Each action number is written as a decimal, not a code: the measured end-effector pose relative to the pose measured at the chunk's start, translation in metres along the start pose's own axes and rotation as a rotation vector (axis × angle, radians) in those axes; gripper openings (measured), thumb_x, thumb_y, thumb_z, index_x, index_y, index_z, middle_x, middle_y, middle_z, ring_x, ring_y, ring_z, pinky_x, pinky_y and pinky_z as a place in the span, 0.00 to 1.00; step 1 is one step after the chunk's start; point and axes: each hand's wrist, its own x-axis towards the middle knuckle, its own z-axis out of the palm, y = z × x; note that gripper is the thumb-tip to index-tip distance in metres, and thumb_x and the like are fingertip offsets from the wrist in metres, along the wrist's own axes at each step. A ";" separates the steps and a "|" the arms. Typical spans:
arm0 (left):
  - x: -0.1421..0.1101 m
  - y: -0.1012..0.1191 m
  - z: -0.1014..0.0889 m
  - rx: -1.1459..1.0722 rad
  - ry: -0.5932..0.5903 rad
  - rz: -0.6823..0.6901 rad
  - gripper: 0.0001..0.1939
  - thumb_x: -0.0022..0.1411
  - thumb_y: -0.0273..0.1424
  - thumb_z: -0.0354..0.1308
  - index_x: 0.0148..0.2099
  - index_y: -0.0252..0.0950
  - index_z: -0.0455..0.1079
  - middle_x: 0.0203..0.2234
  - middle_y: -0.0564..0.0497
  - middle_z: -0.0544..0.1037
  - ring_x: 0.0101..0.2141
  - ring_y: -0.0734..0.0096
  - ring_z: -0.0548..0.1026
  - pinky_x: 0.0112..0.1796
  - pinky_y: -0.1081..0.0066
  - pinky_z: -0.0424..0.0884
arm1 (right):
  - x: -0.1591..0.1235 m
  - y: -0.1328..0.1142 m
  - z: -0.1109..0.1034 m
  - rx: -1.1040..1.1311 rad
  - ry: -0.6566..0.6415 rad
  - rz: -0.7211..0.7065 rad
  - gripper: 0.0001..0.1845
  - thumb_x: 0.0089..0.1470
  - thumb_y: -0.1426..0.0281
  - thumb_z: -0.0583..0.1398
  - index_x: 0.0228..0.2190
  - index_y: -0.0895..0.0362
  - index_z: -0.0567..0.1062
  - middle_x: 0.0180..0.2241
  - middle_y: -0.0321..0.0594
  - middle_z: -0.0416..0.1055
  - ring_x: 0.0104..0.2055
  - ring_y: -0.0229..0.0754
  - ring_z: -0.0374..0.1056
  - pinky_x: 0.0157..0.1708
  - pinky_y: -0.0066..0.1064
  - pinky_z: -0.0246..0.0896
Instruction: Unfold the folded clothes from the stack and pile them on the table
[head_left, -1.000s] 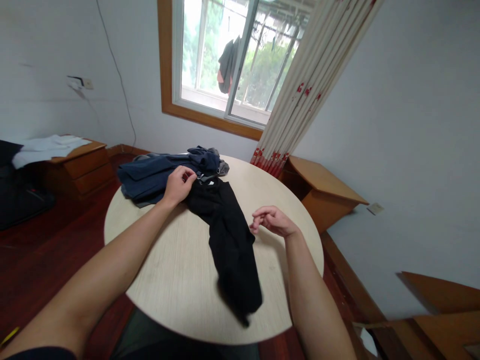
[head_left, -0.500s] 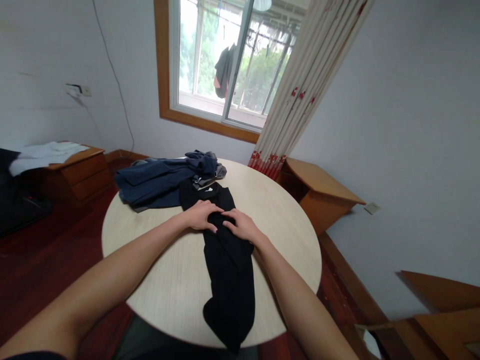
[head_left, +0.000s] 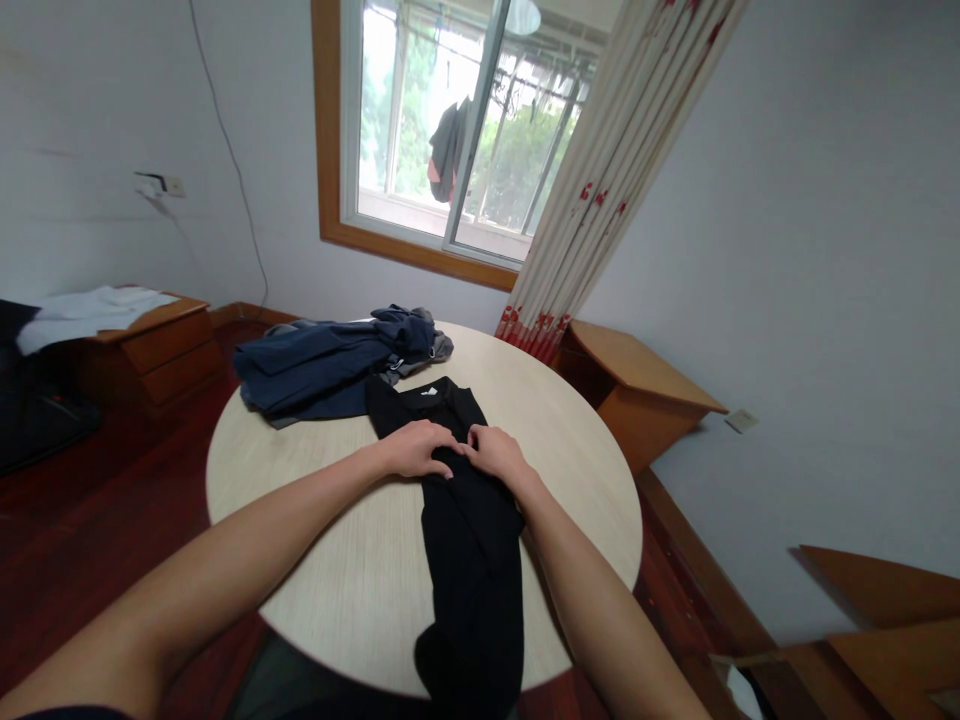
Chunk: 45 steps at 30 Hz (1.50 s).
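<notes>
A black shirt [head_left: 472, 560], folded into a long narrow strip, lies down the middle of the table, its collar and small white label at the far end. My left hand [head_left: 421, 447] rests on its upper part, fingers stretched over the cloth and thumb apart. Close beside it, my right hand [head_left: 496, 453] has its fingers curled in and pinches the shirt, as far as I can see. The fingertips of both hands almost meet over the fabric. At the near end, the shirt's bottom reaches the table's front edge.
The round pale table [head_left: 577, 480] stands below a window. Dark blue and grey clothes [head_left: 322, 365] are heaped at its back left. A wooden cabinet [head_left: 645, 375] stands behind on the right, near a patterned curtain [head_left: 577, 210]. A low drawer unit [head_left: 176, 350] is at left.
The black shirt has slid a little towards me and to the right, both hands moving with it. My right fingers have curled in more.
</notes>
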 end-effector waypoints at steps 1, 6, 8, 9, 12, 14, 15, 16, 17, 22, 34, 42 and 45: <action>0.000 0.000 -0.003 -0.010 0.017 0.014 0.20 0.57 0.40 0.68 0.51 0.40 0.77 0.45 0.46 0.81 0.47 0.58 0.78 0.48 0.66 0.69 | 0.002 0.008 -0.002 0.054 0.037 0.009 0.06 0.52 0.65 0.63 0.29 0.54 0.75 0.30 0.44 0.77 0.33 0.47 0.72 0.32 0.33 0.59; -0.011 -0.003 -0.034 -0.128 0.321 0.000 0.16 0.62 0.45 0.61 0.42 0.38 0.79 0.38 0.48 0.83 0.40 0.62 0.80 0.44 0.68 0.70 | 0.009 0.082 -0.013 0.463 0.434 0.110 0.05 0.43 0.69 0.59 0.27 0.56 0.74 0.21 0.33 0.68 0.24 0.39 0.64 0.26 0.29 0.56; -0.018 -0.007 -0.048 -0.180 0.486 -0.045 0.20 0.63 0.49 0.58 0.39 0.37 0.79 0.34 0.49 0.83 0.35 0.64 0.79 0.39 0.69 0.70 | 0.011 0.113 -0.013 0.547 0.565 0.239 0.07 0.42 0.67 0.60 0.26 0.57 0.74 0.20 0.33 0.67 0.24 0.39 0.63 0.25 0.29 0.56; -0.021 -0.010 -0.054 -0.221 0.560 -0.059 0.23 0.63 0.51 0.56 0.39 0.36 0.79 0.31 0.49 0.82 0.32 0.66 0.78 0.36 0.70 0.70 | 0.011 0.125 -0.012 0.569 0.590 0.305 0.08 0.41 0.68 0.60 0.27 0.57 0.74 0.21 0.35 0.69 0.25 0.40 0.64 0.26 0.29 0.58; -0.026 -0.019 -0.063 -0.442 0.703 -0.055 0.33 0.62 0.60 0.52 0.35 0.34 0.78 0.20 0.50 0.75 0.22 0.71 0.70 0.26 0.72 0.64 | 0.012 0.143 -0.009 0.550 0.596 0.445 0.10 0.40 0.69 0.60 0.29 0.58 0.76 0.28 0.42 0.75 0.30 0.44 0.70 0.31 0.32 0.63; -0.027 -0.024 -0.065 -0.641 0.712 -0.058 0.37 0.58 0.64 0.52 0.34 0.33 0.78 0.14 0.53 0.69 0.16 0.73 0.64 0.22 0.72 0.60 | 0.013 0.141 -0.008 0.489 0.565 0.412 0.11 0.43 0.68 0.60 0.30 0.58 0.78 0.31 0.44 0.77 0.33 0.45 0.72 0.35 0.34 0.65; -0.027 -0.026 -0.065 -0.748 0.688 -0.069 0.38 0.56 0.66 0.51 0.34 0.33 0.78 0.12 0.54 0.66 0.15 0.74 0.63 0.21 0.72 0.59 | 0.013 0.137 -0.008 0.456 0.535 0.356 0.11 0.45 0.67 0.60 0.31 0.58 0.79 0.32 0.44 0.78 0.35 0.45 0.73 0.37 0.34 0.65; -0.028 -0.026 -0.065 -0.856 0.647 -0.084 0.41 0.55 0.68 0.49 0.35 0.33 0.77 0.11 0.55 0.65 0.14 0.73 0.63 0.20 0.72 0.60 | 0.013 0.132 -0.008 0.430 0.494 0.292 0.12 0.48 0.65 0.60 0.31 0.57 0.80 0.32 0.43 0.79 0.35 0.45 0.73 0.38 0.34 0.65; -0.029 -0.027 -0.065 -0.958 0.589 -0.101 0.43 0.55 0.69 0.46 0.37 0.32 0.77 0.11 0.54 0.65 0.14 0.71 0.64 0.21 0.71 0.62 | 0.013 0.126 -0.009 0.407 0.441 0.234 0.13 0.51 0.63 0.59 0.32 0.57 0.80 0.33 0.43 0.79 0.36 0.45 0.73 0.39 0.33 0.65; -0.035 -0.023 -0.068 -1.174 0.122 -0.184 0.54 0.53 0.73 0.34 0.44 0.30 0.77 0.12 0.49 0.69 0.15 0.65 0.70 0.22 0.68 0.66 | 0.012 0.104 -0.006 0.184 0.133 0.178 0.26 0.50 0.51 0.65 0.42 0.58 0.79 0.41 0.46 0.78 0.41 0.47 0.73 0.38 0.32 0.63; -0.011 -0.035 -0.024 0.067 -0.019 -0.369 0.23 0.53 0.40 0.62 0.50 0.37 0.77 0.42 0.44 0.80 0.42 0.56 0.77 0.41 0.68 0.71 | 0.009 0.066 -0.010 0.043 0.094 0.113 0.07 0.53 0.67 0.59 0.33 0.56 0.74 0.33 0.42 0.76 0.33 0.43 0.68 0.30 0.30 0.53; -0.009 -0.021 -0.026 0.145 -0.146 -0.513 0.13 0.57 0.37 0.60 0.45 0.40 0.75 0.38 0.48 0.80 0.39 0.59 0.77 0.34 0.69 0.67 | 0.013 0.105 -0.025 0.658 0.744 0.191 0.12 0.50 0.59 0.56 0.22 0.54 0.66 0.20 0.30 0.61 0.25 0.39 0.58 0.27 0.30 0.52; -0.009 -0.020 -0.030 0.067 -0.017 -0.463 0.08 0.55 0.36 0.62 0.37 0.40 0.73 0.31 0.52 0.78 0.34 0.63 0.74 0.32 0.70 0.64 | 0.015 0.125 -0.028 0.869 0.937 0.269 0.14 0.48 0.58 0.58 0.21 0.54 0.64 0.20 0.28 0.59 0.24 0.36 0.56 0.26 0.28 0.53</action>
